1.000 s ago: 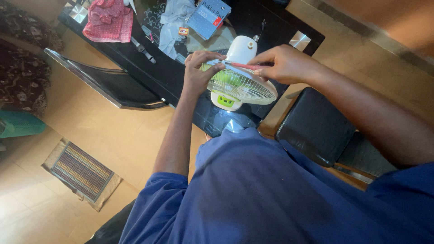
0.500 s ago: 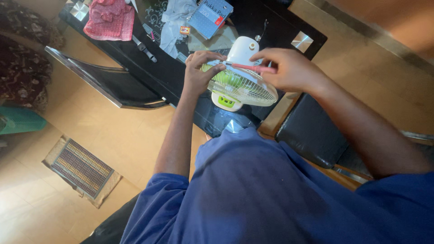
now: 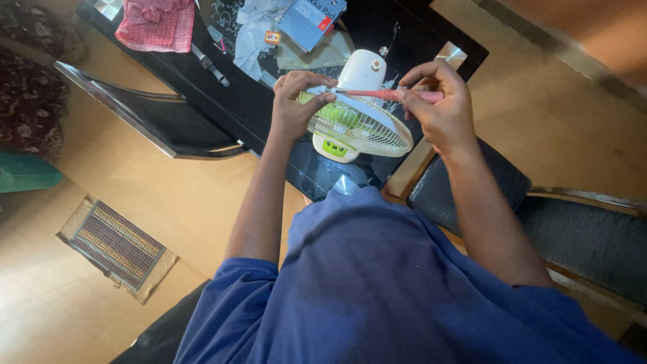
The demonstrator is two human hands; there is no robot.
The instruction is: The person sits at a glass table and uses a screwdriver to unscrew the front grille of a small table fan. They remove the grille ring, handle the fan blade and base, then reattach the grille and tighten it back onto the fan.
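Poking at a little table fan [image 3: 357, 125]

Left hand [image 3: 296, 104] is wrapped round the fan's wire guard; right hand [image 3: 441, 108] is pinched shut on a pink screwdriver [image 3: 384, 95], tip at the guard's far edge.

Bare glass table [image 3: 236, 108] left of fan [image 3: 357, 125]; notepad [image 3: 310, 17] and cloths [image 3: 156, 23] crowd behind.

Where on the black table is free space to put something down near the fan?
Bare glass lies left of the small fan, between it and the empty chair, along the near edge of the black table. Behind the fan it is crowded: red cloth, blue notepad, white cloth. The left hand and right hand fill the fan's top.
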